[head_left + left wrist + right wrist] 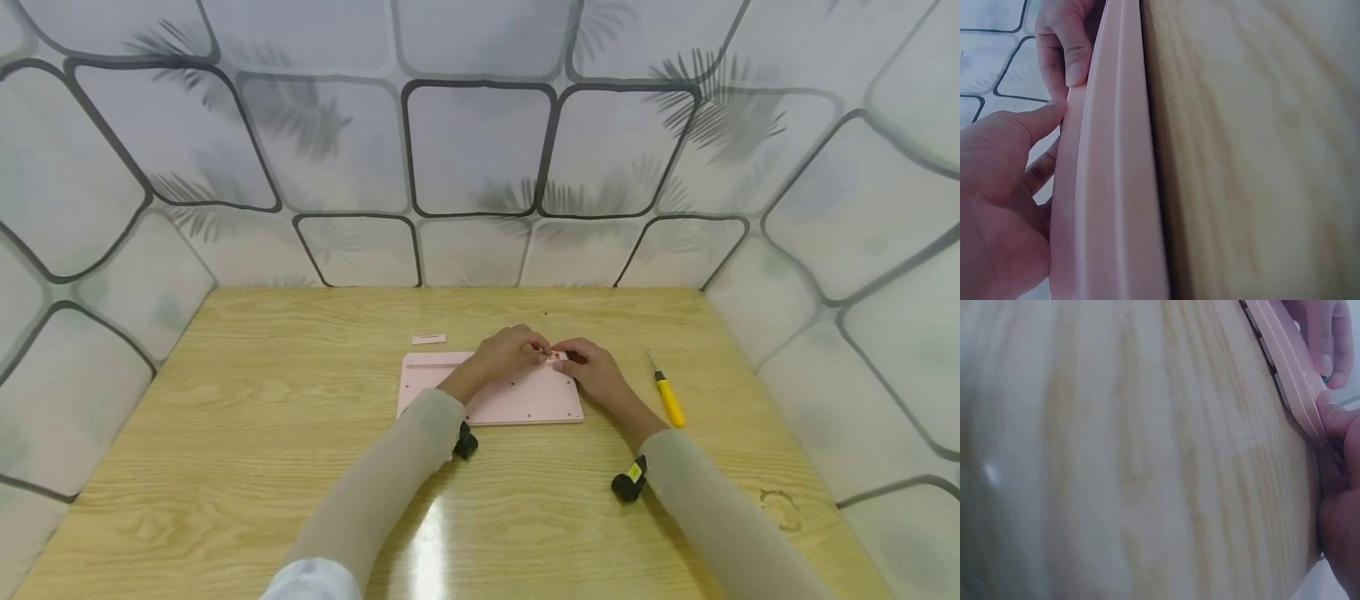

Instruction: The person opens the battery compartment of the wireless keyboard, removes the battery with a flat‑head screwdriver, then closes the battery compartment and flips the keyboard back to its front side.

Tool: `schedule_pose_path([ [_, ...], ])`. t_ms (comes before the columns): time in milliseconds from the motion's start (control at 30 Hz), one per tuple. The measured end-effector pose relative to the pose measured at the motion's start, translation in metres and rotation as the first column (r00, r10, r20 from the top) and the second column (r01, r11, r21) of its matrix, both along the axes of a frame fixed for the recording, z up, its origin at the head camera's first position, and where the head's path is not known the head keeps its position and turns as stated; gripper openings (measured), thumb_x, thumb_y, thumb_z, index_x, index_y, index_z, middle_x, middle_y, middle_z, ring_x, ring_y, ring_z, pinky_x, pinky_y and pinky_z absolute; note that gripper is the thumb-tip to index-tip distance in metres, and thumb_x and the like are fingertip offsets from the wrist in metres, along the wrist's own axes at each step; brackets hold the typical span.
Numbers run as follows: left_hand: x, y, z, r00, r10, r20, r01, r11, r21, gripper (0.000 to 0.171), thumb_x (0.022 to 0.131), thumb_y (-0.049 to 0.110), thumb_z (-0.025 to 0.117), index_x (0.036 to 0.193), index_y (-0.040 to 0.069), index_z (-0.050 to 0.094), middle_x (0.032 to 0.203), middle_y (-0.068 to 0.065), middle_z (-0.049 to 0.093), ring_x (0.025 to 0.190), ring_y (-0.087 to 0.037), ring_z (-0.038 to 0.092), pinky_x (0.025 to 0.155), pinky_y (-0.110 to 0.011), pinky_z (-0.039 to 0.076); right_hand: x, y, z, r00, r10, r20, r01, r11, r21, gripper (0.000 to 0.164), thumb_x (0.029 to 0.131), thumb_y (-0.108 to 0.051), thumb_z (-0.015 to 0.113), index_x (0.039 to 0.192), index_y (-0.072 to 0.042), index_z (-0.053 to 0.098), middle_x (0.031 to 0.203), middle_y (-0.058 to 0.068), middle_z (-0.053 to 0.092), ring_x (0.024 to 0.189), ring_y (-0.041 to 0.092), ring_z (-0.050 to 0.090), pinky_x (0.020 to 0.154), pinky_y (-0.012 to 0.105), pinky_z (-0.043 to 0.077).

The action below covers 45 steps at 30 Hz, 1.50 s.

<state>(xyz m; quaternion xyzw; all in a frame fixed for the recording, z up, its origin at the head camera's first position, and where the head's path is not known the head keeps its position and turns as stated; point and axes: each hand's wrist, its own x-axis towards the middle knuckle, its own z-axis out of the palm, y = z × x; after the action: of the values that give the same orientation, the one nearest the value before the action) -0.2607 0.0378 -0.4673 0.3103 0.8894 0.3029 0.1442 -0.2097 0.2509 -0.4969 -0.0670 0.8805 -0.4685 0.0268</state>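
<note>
A pink keyboard (pixel 525 403) lies face down on the table, its screw-dotted back up; dark-edged keys (pixel 1280 389) show along its underside in the right wrist view. My right hand (pixel 602 379) grips its far right corner, the thumb (pixel 1335 414) on the back. Beside it, my left hand (pixel 501 352) reaches across the keyboard and pinches a small greenish piece (pixel 1325 379) at the far edge. Fingers mostly hide that piece, so its kind is unclear. Between the hands, a small opening with red and white details (pixel 556 357) shows near the corner.
A small pink cover (pixel 429 339) lies behind the keyboard's far left corner. To the right of my right hand is a screwdriver (pixel 670 402) with a yellow handle, its tip pointing away. Patterned walls (pixel 480 150) enclose the wooden table (pixel 247 433) at the back and sides.
</note>
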Motion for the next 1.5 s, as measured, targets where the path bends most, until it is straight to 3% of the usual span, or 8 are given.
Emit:
schedule_pose_path([
  [300, 0.002, -0.001, 0.0, 1.0, 0.01, 0.02, -0.01, 1.0, 0.007, 0.024, 0.103, 0.033, 0.059, 0.122, 0.032, 0.072, 0.124, 0.003, 0.063, 0.114, -0.017, 0.059, 0.095, -0.041, 0.049, -0.001, 0.0, -0.002, 1.0, 0.005, -0.009, -0.005, 1.0, 0.018, 0.031, 0.098, -0.019, 0.067, 0.127, -0.009, 0.066, 0.134, 0.013, 0.061, 0.127, 0.031, 0.057, 0.105, 0.05, 0.047],
  [600, 0.0, -0.001, -0.001, 1.0, -0.001, 0.019, 0.0, 1.0, 0.023, 0.022, 0.104, 0.034, 0.057, 0.121, 0.03, 0.07, 0.119, 0.007, 0.064, 0.109, -0.014, 0.059, 0.092, -0.04, 0.049, 0.001, -0.001, 0.001, 1.0, -0.001, -0.009, 0.001, 1.0, 0.005, 0.031, 0.098, -0.018, 0.067, 0.128, -0.007, 0.066, 0.136, 0.015, 0.061, 0.129, 0.033, 0.056, 0.106, 0.051, 0.046],
  [1033, -0.002, -0.004, 0.0, 0.994, 0.011, 0.111, -0.028, 0.988, 0.152, 0.021, 0.099, 0.026, 0.066, 0.12, 0.027, 0.071, 0.115, 0.005, 0.066, 0.098, -0.013, 0.061, 0.085, -0.035, 0.049, 0.003, -0.002, 0.006, 1.0, -0.001, 0.012, 0.001, 1.0, -0.006, 0.031, 0.1, -0.018, 0.065, 0.13, -0.008, 0.065, 0.136, 0.015, 0.059, 0.129, 0.033, 0.055, 0.106, 0.05, 0.046],
  [1200, -0.001, -0.004, -0.002, 0.989, 0.022, 0.147, -0.055, 0.974, 0.222, 0.025, 0.099, 0.025, 0.066, 0.125, 0.023, 0.07, 0.114, 0.003, 0.069, 0.094, -0.013, 0.061, 0.082, -0.032, 0.05, 0.003, 0.0, 0.003, 1.0, -0.007, 0.006, 0.007, 1.0, -0.018, 0.031, 0.099, -0.02, 0.066, 0.129, -0.009, 0.066, 0.134, 0.014, 0.06, 0.126, 0.032, 0.057, 0.104, 0.05, 0.047],
  [1500, 0.003, -0.007, -0.004, 0.973, 0.054, 0.225, -0.135, 0.921, 0.366, 0.028, 0.1, 0.021, 0.065, 0.126, 0.012, 0.069, 0.114, -0.002, 0.068, 0.097, -0.017, 0.062, 0.076, -0.03, 0.052, 0.001, 0.0, -0.004, 1.0, 0.0, -0.023, -0.001, 0.999, -0.049, 0.032, 0.098, -0.02, 0.068, 0.127, -0.008, 0.067, 0.133, 0.015, 0.062, 0.127, 0.033, 0.057, 0.105, 0.051, 0.046],
])
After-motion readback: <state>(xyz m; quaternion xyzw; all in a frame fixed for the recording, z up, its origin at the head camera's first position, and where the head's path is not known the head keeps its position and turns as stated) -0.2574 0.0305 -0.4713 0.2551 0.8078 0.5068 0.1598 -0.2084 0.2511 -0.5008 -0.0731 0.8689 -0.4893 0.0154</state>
